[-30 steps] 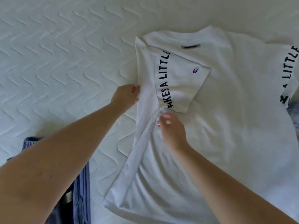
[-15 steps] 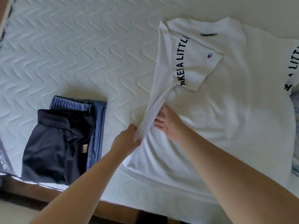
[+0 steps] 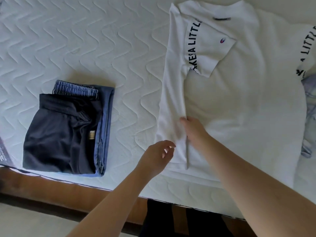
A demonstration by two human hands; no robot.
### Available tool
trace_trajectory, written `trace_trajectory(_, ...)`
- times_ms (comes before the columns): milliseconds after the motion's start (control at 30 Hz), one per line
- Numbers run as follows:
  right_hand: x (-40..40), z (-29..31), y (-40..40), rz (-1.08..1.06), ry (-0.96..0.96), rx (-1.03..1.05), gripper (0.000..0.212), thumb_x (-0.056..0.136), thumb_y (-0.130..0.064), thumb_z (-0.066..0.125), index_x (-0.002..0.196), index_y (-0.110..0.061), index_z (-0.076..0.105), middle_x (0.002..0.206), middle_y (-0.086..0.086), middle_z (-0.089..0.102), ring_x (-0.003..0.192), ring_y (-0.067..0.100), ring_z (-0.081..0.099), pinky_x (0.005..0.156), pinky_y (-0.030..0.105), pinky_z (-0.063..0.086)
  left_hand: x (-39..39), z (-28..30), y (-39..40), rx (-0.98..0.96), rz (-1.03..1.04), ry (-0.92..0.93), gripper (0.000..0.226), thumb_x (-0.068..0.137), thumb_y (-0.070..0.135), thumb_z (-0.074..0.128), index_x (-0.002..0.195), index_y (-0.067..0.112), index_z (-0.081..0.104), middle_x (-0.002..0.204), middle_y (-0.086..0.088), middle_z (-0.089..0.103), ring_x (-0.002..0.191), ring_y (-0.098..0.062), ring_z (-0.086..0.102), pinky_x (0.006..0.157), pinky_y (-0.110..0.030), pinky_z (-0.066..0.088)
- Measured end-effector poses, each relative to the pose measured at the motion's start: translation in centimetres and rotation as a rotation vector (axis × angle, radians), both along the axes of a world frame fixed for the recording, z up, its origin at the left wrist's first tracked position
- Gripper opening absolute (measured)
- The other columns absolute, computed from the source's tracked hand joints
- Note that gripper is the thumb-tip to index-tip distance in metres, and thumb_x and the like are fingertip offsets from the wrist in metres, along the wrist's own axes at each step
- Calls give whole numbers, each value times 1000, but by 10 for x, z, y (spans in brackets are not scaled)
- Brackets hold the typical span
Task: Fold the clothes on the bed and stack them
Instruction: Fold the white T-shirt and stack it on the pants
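Quilted white mattress (image 3: 102, 48), stitched in wavy chevrons, carries a white T-shirt (image 3: 239, 108) laid flat, its left side and lettered sleeve folded inward along a long straight edge. The right hand (image 3: 195, 130) lies on that folded strip near the hem, fingers straight and pressing the cloth. The left hand (image 3: 157, 156) hovers just beside the strip, grip relaxed and empty. Well apart to the left, a folded dark garment (image 3: 58, 134) sits atop folded blue shorts (image 3: 104, 120). A brown bed frame (image 3: 51, 190) edges the mattress.
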State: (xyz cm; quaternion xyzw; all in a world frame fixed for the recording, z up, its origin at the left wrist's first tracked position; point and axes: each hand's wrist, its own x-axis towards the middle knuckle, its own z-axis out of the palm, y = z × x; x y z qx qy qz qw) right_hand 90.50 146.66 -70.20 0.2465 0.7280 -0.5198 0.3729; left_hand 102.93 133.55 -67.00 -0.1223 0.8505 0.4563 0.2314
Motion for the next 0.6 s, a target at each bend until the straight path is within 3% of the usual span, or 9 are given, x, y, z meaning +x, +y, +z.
trace_trajectory(100, 29, -8, 13, 70, -27, -26, 21, 91, -21, 52, 100, -11, 68, 92, 11, 70, 81, 29, 65, 71, 37, 50, 30, -16, -10, -244, -21, 113, 34, 91, 30, 62, 124, 25, 56, 117, 7, 54, 101, -8, 55, 89, -31, 49)
trace_trajectory(233, 61, -10, 15, 134, -14, -12, 33, 88, -30, 64, 117, -15, 65, 104, 3, 71, 96, 24, 66, 89, 41, 54, 60, -34, -19, -386, -191, -10, 81, 76, 53, 73, 143, 25, 36, 139, 0, 34, 125, -18, 37, 101, -38, 43)
trace_trajectory(333, 81, -9, 11, 207, -25, 37, 29, 87, -29, 66, 113, -16, 65, 97, 2, 70, 88, 20, 65, 77, 34, 52, 61, -39, -19, -463, -220, 44, 86, 72, 42, 80, 144, 19, 39, 135, -6, 40, 121, -24, 43, 97, -41, 48)
trace_trajectory(433, 98, -8, 12, 191, -155, 40, 23, 93, -35, 60, 105, -16, 65, 86, -2, 64, 74, 15, 58, 63, 27, 45, 53, -40, -19, -423, -195, 48, 71, 79, 20, 73, 142, 15, 40, 134, -6, 42, 120, -27, 43, 95, -43, 49)
trace_trajectory(500, 106, -9, 17, 89, -250, -87, 28, 95, -41, 57, 105, -16, 65, 95, -1, 67, 82, 15, 63, 70, 26, 52, 50, -41, -22, -368, -142, 16, 65, 81, 4, 62, 140, 15, 38, 134, -5, 44, 119, -28, 47, 92, -41, 50)
trace_trajectory(567, 113, -11, 24, 12, -280, -206, 32, 95, -43, 58, 108, -15, 67, 104, 3, 71, 95, 20, 68, 86, 35, 56, 50, -41, -25, -375, -139, -31, 66, 81, -2, 54, 141, 17, 35, 132, -4, 48, 107, -30, 56, 82, -40, 51)
trace_trajectory(600, 115, -11, 26, 1, -275, -234, 32, 95, -43, 58, 106, -15, 68, 104, 5, 73, 95, 20, 70, 86, 36, 56, 52, -40, -26, -382, -134, -53, 66, 82, -2, 51, 142, 19, 34, 130, -4, 51, 99, -31, 60, 76, -40, 50)
